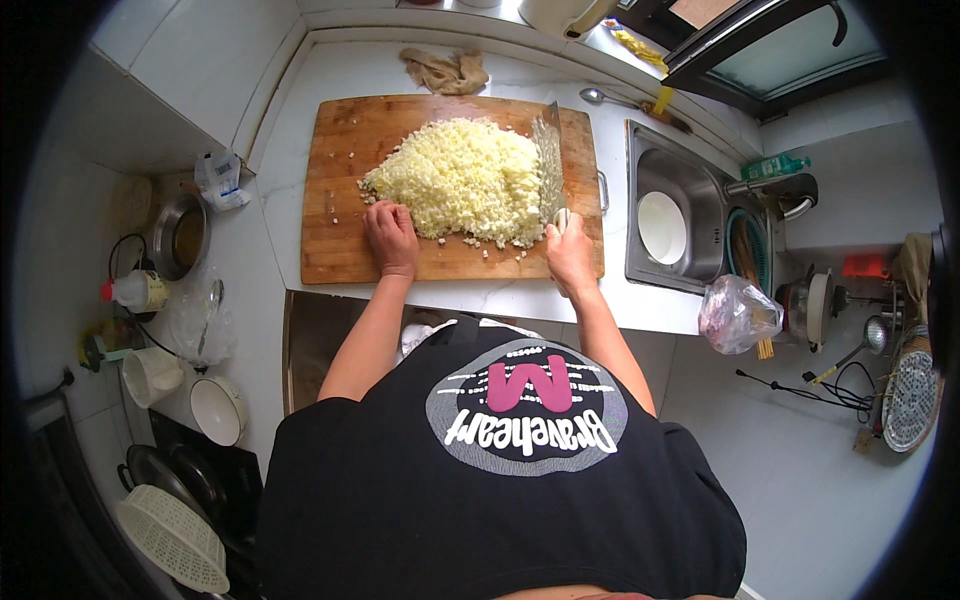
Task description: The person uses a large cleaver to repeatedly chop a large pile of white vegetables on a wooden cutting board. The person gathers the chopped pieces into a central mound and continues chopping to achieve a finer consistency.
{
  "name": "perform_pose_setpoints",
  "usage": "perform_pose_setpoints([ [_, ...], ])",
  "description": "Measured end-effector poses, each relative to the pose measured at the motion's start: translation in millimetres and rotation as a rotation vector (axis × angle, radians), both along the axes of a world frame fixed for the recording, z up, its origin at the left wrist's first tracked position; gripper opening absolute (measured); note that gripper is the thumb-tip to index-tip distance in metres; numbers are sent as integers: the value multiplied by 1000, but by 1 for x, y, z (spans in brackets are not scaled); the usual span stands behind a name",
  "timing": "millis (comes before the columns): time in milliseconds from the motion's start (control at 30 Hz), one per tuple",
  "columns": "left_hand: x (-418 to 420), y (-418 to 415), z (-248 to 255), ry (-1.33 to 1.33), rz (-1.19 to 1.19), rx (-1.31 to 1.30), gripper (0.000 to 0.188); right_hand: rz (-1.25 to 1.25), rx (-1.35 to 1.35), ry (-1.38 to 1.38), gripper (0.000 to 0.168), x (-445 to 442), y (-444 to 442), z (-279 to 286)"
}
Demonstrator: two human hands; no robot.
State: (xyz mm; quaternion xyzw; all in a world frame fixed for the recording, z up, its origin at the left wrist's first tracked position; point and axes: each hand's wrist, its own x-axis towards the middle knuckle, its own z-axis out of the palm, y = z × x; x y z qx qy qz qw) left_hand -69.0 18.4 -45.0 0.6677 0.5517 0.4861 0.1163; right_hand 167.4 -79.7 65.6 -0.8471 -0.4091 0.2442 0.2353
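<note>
A large heap of finely chopped pale yellow-white vegetable [465,180], perhaps cabbage, covers the middle of a wooden cutting board [330,165]. My right hand [570,255] grips the handle of a cleaver [550,154] at the heap's right side. Its blade stands on edge, pointing away from me, with chopped bits stuck to its face. At the heap's near left edge is my left hand [391,236], fingers curled and close together over the board. Its fingertips are hidden, so whether they hold any bits is unclear. Loose crumbs lie around the heap.
Behind the board lies a crumpled cloth [444,71]. A spoon [600,97] rests at the back right. Right of the board, a steel sink [694,165] holds a white bowl [661,228]. A plastic bag [739,315] sits at the counter edge. Left stand a metal bowl [180,236] and a bottle [142,291].
</note>
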Motion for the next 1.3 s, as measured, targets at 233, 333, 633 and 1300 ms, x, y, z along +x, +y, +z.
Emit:
perform_pose_setpoints([
  [233, 0, 1, 2, 4, -13, -19, 14, 164, -54, -102, 35, -6, 11, -5],
  [333, -3, -1, -1, 0, -1, -26, 14, 161, -53, -58, 33, -4, 9, 20],
  [633, -1, 0, -2, -19, 4, 4, 15, 248, -141, -135, 32, -10, 21, 23],
  [1300, -1, 1, -1, -33, 3, 11, 15, 419, -170, -248, 29, -24, 26, 30],
])
